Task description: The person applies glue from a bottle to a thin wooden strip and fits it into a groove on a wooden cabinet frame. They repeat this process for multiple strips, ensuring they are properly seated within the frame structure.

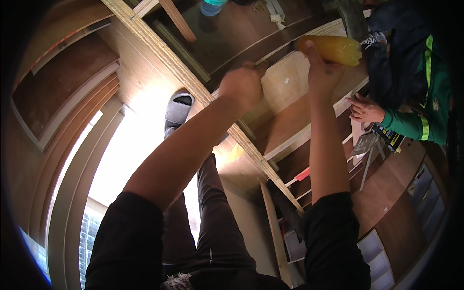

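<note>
My right hand (pixel 326 72) is closed around a clear plastic bottle of yellow liquid (pixel 333 50). The bottle lies nearly level, its narrow end pointing left. To its left, my left hand (pixel 241 87) is a closed fist above a wooden frame (pixel 193 84). A thin pale stick (pixel 274 52) runs from this fist toward the bottle's narrow end; whether the two touch cannot be told. Beneath both hands lies a light wooden panel (pixel 278 79) set between the frame's bars.
At the right, another person's hand (pixel 367 108) in a green sleeve rests near the frame. Close to it lie a black and yellow package (pixel 388 138) and a clear plastic piece (pixel 365 145). A blue-capped container (pixel 211 7) stands at the far side. My slippered foot (pixel 178 111) is beside the frame.
</note>
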Demonstrator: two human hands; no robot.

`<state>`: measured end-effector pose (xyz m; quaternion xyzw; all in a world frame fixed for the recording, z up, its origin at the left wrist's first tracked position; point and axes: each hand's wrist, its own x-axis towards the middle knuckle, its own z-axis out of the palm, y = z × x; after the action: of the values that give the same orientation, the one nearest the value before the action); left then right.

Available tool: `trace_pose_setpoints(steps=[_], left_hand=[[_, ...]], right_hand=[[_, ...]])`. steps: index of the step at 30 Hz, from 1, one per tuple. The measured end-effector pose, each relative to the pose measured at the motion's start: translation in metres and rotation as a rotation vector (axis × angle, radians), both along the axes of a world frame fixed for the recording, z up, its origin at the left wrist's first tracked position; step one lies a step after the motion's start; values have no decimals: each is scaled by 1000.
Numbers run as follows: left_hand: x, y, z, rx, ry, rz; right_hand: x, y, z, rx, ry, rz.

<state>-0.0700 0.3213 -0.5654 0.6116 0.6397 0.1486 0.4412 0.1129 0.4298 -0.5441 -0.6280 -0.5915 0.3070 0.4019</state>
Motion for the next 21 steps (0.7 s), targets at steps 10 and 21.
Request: trace_pose_setpoints(steps=[10,21], left_hand=[[-62,-85,25,70,61,19],[-84,-127,25,72,67,64]], right_hand=[[-21,-16,14,-29,77,-38],[-26,-23,25,-63,3,-47]])
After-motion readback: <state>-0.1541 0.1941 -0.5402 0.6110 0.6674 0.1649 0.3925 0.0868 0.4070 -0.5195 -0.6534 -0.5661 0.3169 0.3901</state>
